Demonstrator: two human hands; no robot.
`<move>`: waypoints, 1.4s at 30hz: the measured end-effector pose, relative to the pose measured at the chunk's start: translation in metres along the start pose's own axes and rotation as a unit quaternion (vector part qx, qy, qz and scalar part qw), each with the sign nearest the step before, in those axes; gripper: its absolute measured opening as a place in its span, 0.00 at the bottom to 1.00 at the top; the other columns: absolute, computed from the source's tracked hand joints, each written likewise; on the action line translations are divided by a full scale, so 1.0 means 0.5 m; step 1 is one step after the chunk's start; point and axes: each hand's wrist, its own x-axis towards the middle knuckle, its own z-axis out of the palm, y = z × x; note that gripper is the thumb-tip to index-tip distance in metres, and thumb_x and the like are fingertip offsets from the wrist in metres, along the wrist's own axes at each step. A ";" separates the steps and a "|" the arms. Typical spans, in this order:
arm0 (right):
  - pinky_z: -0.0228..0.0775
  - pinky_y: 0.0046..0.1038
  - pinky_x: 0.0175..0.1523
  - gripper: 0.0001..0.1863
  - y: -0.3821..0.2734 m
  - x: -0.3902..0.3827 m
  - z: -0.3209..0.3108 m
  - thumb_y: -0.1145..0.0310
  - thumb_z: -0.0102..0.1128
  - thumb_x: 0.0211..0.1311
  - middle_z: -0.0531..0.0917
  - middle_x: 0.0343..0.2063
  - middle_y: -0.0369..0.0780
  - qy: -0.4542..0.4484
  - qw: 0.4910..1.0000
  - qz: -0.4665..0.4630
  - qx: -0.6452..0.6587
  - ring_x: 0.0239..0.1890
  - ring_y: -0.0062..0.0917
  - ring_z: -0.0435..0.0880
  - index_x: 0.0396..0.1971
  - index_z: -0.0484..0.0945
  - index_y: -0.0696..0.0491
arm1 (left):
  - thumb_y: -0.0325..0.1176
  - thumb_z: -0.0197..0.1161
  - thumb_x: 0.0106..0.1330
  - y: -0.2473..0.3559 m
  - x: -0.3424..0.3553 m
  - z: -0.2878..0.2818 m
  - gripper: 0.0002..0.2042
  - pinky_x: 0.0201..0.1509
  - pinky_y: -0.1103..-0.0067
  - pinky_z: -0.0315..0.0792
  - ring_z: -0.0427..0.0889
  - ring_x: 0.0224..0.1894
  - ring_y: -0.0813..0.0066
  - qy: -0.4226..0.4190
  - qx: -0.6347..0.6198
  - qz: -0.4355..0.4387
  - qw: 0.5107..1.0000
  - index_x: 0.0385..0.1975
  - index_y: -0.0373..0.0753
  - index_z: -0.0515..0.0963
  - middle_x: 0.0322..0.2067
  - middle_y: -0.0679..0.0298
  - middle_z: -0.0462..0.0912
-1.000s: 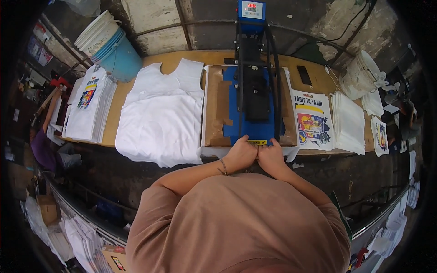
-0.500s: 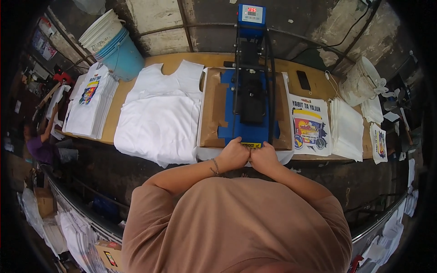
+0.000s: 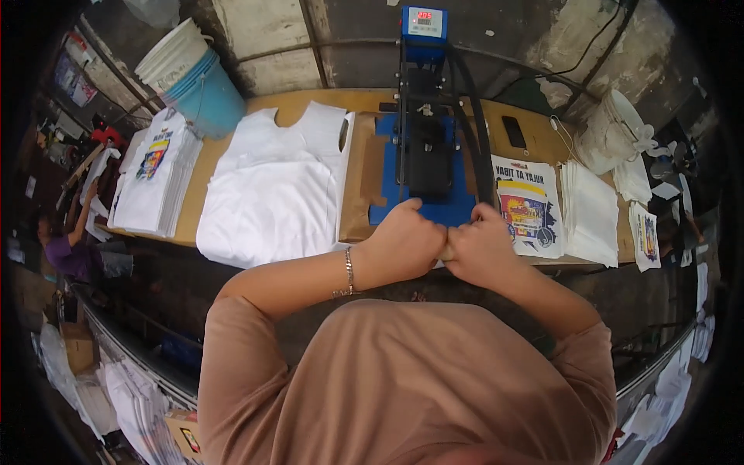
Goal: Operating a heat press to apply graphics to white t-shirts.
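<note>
2-handed, with left hand [image 3: 404, 242] and right hand [image 3: 484, 246] curled closed around the apparent front handle [image 3: 447, 249] of the blue heat press [image 3: 428, 167], between white shirt [image 3: 267, 198] and printed sheet [image 3: 529, 205], possibly risking burnt thumbs through a slipped grip.

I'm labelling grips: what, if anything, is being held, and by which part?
The left hand and right hand both hold the blue heat press at its front end, apparently by a handle their grip hides.
</note>
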 end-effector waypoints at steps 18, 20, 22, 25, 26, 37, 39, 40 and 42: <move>0.64 0.40 0.52 0.31 0.106 -0.228 0.454 0.46 0.70 0.43 0.77 0.44 0.50 0.265 0.782 0.555 0.097 0.45 0.43 0.74 0.40 0.79 0.55 | 0.31 0.46 0.72 -0.088 -0.288 -0.076 0.11 0.42 0.76 0.72 0.76 0.42 0.71 0.535 -0.221 -0.287 0.763 0.48 0.31 0.67 0.40 0.57 0.76; 0.60 0.43 0.56 0.32 0.107 -0.172 0.465 0.43 0.70 0.40 0.73 0.45 0.50 0.250 0.754 0.601 0.086 0.50 0.44 0.70 0.38 0.79 0.55 | 0.31 0.49 0.71 -0.073 -0.283 -0.052 0.11 0.40 0.77 0.71 0.77 0.40 0.73 0.530 -0.239 -0.292 0.760 0.47 0.32 0.67 0.37 0.58 0.77; 0.60 0.43 0.56 0.31 0.104 -0.122 0.464 0.44 0.70 0.41 0.72 0.46 0.50 0.253 0.750 0.611 0.018 0.51 0.44 0.70 0.37 0.79 0.55 | 0.31 0.49 0.71 -0.052 -0.273 -0.032 0.10 0.39 0.77 0.72 0.77 0.38 0.73 0.511 -0.235 -0.299 0.771 0.47 0.33 0.67 0.35 0.59 0.77; 0.62 0.43 0.55 0.30 0.123 -0.090 0.447 0.49 0.69 0.43 0.74 0.45 0.50 0.174 0.786 0.586 0.087 0.52 0.43 0.72 0.39 0.77 0.57 | 0.31 0.50 0.71 -0.009 -0.244 0.000 0.10 0.37 0.79 0.71 0.77 0.36 0.73 0.517 -0.234 -0.310 0.763 0.46 0.32 0.68 0.34 0.58 0.78; 0.63 0.43 0.54 0.29 0.139 -0.090 0.441 0.51 0.69 0.43 0.75 0.44 0.50 0.133 0.802 0.569 0.124 0.51 0.42 0.73 0.41 0.76 0.58 | 0.31 0.50 0.71 0.008 -0.230 0.012 0.10 0.37 0.79 0.71 0.77 0.36 0.73 0.518 -0.235 -0.311 0.762 0.46 0.32 0.68 0.34 0.58 0.78; 0.61 0.20 0.15 0.26 0.682 -0.528 0.380 0.77 0.60 0.50 0.78 0.22 0.38 0.408 0.461 0.511 0.600 0.13 0.19 0.72 0.53 0.69 0.58 | 0.26 0.54 0.68 0.310 0.095 0.264 0.10 0.36 0.83 0.67 0.72 0.34 0.79 0.399 -0.227 -0.395 0.796 0.48 0.33 0.69 0.36 0.62 0.75; 0.62 0.21 0.16 0.30 0.793 -0.662 0.400 0.77 0.60 0.49 0.78 0.22 0.39 0.418 0.442 0.544 0.578 0.14 0.21 0.74 0.56 0.66 0.59 | 0.25 0.56 0.67 0.360 0.158 0.309 0.13 0.38 0.84 0.67 0.71 0.36 0.80 0.357 -0.242 -0.413 0.803 0.49 0.34 0.69 0.39 0.64 0.73; 0.63 0.22 0.16 0.34 0.842 -0.725 0.414 0.77 0.59 0.47 0.78 0.22 0.40 0.420 0.433 0.565 0.563 0.15 0.23 0.75 0.59 0.63 0.60 | 0.26 0.57 0.66 0.385 0.185 0.328 0.13 0.39 0.83 0.67 0.71 0.37 0.80 0.344 -0.294 -0.431 0.781 0.49 0.34 0.69 0.40 0.64 0.72; 0.63 0.22 0.16 0.35 0.929 -0.842 0.447 0.78 0.58 0.47 0.78 0.21 0.40 0.454 0.404 0.579 0.542 0.15 0.23 0.75 0.60 0.60 0.60 | 0.26 0.60 0.65 0.425 0.230 0.357 0.14 0.39 0.83 0.68 0.71 0.37 0.79 0.309 -0.269 -0.437 0.800 0.49 0.34 0.70 0.40 0.63 0.72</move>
